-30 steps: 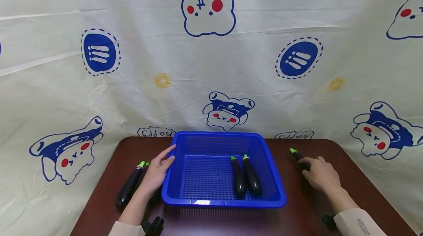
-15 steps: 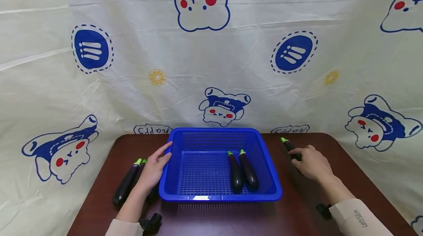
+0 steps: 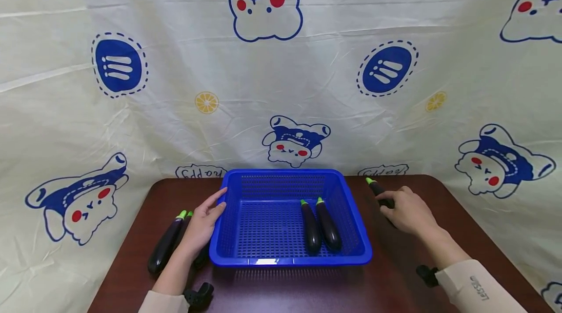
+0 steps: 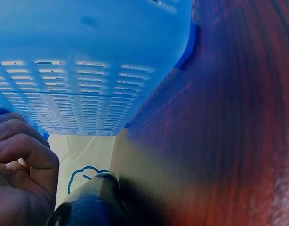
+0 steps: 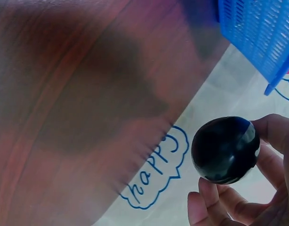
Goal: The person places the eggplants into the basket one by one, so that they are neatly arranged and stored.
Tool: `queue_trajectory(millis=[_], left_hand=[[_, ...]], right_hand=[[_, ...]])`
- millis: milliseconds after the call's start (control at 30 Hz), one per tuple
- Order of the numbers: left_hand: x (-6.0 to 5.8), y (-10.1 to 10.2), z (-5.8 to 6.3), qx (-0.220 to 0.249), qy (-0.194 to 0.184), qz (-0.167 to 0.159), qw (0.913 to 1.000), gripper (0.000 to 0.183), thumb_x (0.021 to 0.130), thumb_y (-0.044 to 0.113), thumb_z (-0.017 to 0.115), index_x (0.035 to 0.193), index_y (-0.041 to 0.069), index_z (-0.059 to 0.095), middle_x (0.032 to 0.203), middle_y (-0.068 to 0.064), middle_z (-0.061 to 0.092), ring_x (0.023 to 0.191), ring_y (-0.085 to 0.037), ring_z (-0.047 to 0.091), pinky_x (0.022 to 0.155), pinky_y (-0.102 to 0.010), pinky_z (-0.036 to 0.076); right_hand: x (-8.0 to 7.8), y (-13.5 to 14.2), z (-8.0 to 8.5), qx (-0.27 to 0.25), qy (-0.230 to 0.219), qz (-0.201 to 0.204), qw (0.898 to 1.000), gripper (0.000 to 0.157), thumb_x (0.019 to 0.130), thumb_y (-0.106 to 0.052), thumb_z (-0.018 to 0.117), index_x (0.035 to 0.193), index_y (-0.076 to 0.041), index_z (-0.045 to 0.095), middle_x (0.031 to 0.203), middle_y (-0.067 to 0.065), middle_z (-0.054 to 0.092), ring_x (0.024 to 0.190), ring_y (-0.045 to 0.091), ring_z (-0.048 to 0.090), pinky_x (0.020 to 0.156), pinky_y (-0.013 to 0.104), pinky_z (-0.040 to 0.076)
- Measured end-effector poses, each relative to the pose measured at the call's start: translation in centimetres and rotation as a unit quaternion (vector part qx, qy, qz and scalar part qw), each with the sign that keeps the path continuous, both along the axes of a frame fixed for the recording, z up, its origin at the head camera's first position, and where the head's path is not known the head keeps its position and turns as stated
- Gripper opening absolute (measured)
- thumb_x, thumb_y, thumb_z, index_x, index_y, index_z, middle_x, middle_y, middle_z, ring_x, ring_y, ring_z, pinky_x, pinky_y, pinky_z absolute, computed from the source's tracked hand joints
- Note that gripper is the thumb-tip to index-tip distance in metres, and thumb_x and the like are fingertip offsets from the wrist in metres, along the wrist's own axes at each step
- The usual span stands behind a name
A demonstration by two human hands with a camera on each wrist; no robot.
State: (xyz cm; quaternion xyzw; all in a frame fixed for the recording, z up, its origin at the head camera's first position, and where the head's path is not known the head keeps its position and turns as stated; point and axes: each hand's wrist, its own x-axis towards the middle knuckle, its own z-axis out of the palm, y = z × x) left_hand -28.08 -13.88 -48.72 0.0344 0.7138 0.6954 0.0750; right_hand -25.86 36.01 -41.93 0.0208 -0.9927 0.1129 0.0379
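One eggplant [image 5: 224,150] sits in your right hand [image 3: 408,211], thumb and fingers closed round its body, green tip pointing away from you; it's right of the blue basket [image 3: 307,261], seemingly off the table [image 3: 325,293]. Your left hand [image 3: 201,225] is part-curled, gripping the basket's left rim. Two more eggplants [image 3: 311,230] lie side by side in the basket, right half; other eggplants [image 3: 164,247] are on the table left of it. Handling, going by looks: fairly light, firm, smooth glossy skin, so likely slippery; could bruise if squeezed or dropped. Take it round the middle, as you have it; the thin stem end would probably let it swing. Basket looks like light plastic, may slide, so hold the rim.
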Motion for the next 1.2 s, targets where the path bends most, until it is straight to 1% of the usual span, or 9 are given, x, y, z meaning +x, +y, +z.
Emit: queue_trajectory(millis=[100, 233, 400, 567, 800, 967, 1067, 1200], left_hand=[[0.0, 0.1, 0.0, 0.001, 0.000, -0.001, 1.0000, 0.044, 0.111, 0.028, 0.051, 0.155, 0.028, 0.047, 0.137, -0.026, 0.065, 0.110, -0.038, 0.073, 0.081, -0.042, 0.064], [0.1, 0.1, 0.0, 0.002, 0.002, -0.001, 1.0000, 0.044, 0.111, 0.028, 0.051, 0.155, 0.029, 0.047, 0.136, -0.027, 0.065, 0.109, -0.038, 0.073, 0.080, -0.042, 0.064], [0.2, 0.2, -0.1, -0.002, 0.002, 0.000, 1.0000, 0.044, 0.111, 0.029, 0.050, 0.154, 0.029, 0.048, 0.136, -0.027, 0.066, 0.108, -0.038, 0.074, 0.080, -0.042, 0.064], [0.2, 0.2, -0.2, -0.002, 0.004, 0.004, 1.0000, 0.043, 0.111, 0.027, 0.049, 0.154, 0.028, 0.048, 0.136, -0.027, 0.065, 0.108, -0.039, 0.074, 0.080, -0.043, 0.064], [0.2, 0.2, -0.1, -0.006, 0.008, 0.012, 0.9999, 0.043, 0.111, 0.025, 0.049, 0.154, 0.027, 0.048, 0.136, -0.027, 0.065, 0.110, -0.039, 0.073, 0.081, -0.042, 0.064], [0.3, 0.1, -0.1, 0.000, 0.005, 0.013, 0.9999, 0.043, 0.111, 0.025, 0.049, 0.155, 0.026, 0.048, 0.135, -0.028, 0.066, 0.108, -0.040, 0.073, 0.079, -0.041, 0.064], [0.3, 0.1, -0.1, 0.000, 0.012, 0.013, 0.9998, 0.045, 0.111, 0.026, 0.050, 0.155, 0.023, 0.047, 0.134, -0.029, 0.066, 0.107, -0.040, 0.074, 0.078, -0.040, 0.064], [0.2, 0.2, -0.1, -0.002, 0.022, 0.011, 0.9997, 0.046, 0.111, 0.028, 0.051, 0.156, 0.021, 0.047, 0.134, -0.029, 0.065, 0.108, -0.039, 0.074, 0.079, -0.040, 0.064]], right_hand=[[0.1, -0.3, 0.4, -0.002, 0.006, 0.010, 1.000, 0.033, 0.094, -0.020, 0.069, 0.125, -0.009, 0.074, 0.114, 0.029, 0.061, 0.080, 0.028, 0.055, 0.062, 0.035, 0.040], [0.4, -0.9, 1.1, -0.007, 0.016, 0.020, 1.000, 0.033, 0.095, -0.021, 0.069, 0.125, -0.010, 0.074, 0.113, 0.027, 0.062, 0.085, 0.029, 0.057, 0.062, 0.034, 0.039], [0.7, -2.1, 1.9, -0.015, 0.028, 0.026, 0.999, 0.033, 0.094, -0.021, 0.069, 0.124, -0.012, 0.075, 0.111, 0.024, 0.064, 0.096, 0.032, 0.058, 0.064, 0.034, 0.040], [0.9, -3.0, 2.5, -0.014, 0.038, 0.030, 0.999, 0.033, 0.093, -0.021, 0.069, 0.124, -0.012, 0.076, 0.111, 0.023, 0.065, 0.101, 0.034, 0.058, 0.065, 0.036, 0.042], [1.1, -4.4, 3.5, -0.013, 0.047, 0.039, 0.998, 0.032, 0.094, -0.024, 0.069, 0.123, -0.013, 0.076, 0.114, 0.022, 0.066, 0.103, 0.034, 0.062, 0.069, 0.042, 0.048], [1.3, -5.8, 4.1, -0.018, 0.046, 0.046, 0.998, 0.032, 0.095, -0.024, 0.070, 0.124, -0.013, 0.076, 0.113, 0.020, 0.066, 0.099, 0.031, 0.061, 0.066, 0.036, 0.044], [1.4, -6.4, 4.4, -0.019, 0.047, 0.048, 0.998, 0.032, 0.094, -0.024, 0.071, 0.124, -0.013, 0.076, 0.111, 0.018, 0.065, 0.096, 0.029, 0.060, 0.064, 0.034, 0.041], [1.4, -7.2, 4.6, -0.023, 0.047, 0.053, 0.997, 0.031, 0.094, -0.024, 0.070, 0.123, -0.012, 0.076, 0.110, 0.017, 0.066, 0.097, 0.028, 0.060, 0.065, 0.034, 0.042]])
